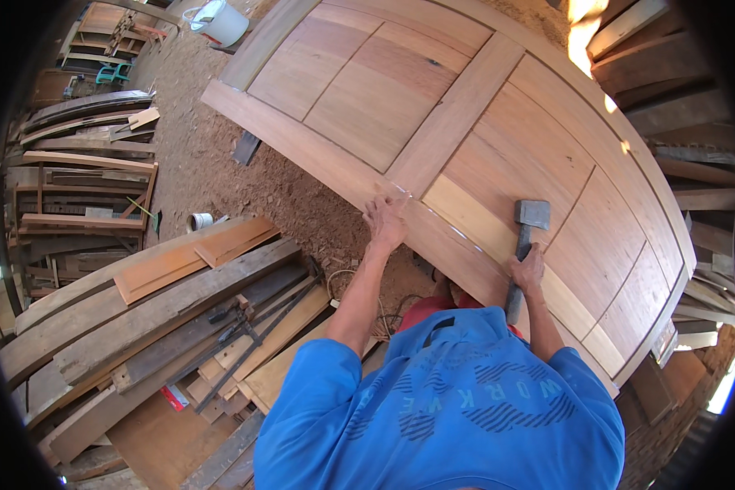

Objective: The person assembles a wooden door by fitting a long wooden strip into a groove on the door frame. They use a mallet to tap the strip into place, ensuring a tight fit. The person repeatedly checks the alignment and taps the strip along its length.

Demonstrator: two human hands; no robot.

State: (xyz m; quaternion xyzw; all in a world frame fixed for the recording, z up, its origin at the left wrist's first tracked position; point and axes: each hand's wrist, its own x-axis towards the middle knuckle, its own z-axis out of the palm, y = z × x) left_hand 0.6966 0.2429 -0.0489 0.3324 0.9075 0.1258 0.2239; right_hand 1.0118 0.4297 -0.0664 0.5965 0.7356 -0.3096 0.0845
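A large panelled wooden door (466, 109) lies flat in front of me, its near long rail running just ahead of my body. My left hand (386, 220) rests on that rail near the middle joint, its fingers stretched over the wood. Whitish streaks show along the seam beside the fingertips. In my right hand (527, 270) is a club hammer (532, 214), gripped round its dark handle. The hammer's blocky grey head points away from me, over the right-hand panel. Whether the head touches the wood I cannot tell.
Stacked planks (167, 314) lie at the near left, with a metal bar clamp (249, 331) on top. A white bucket (220, 23) stands at the far left. More timber (90, 200) fills the left side, and further boards (670, 90) lean at the right.
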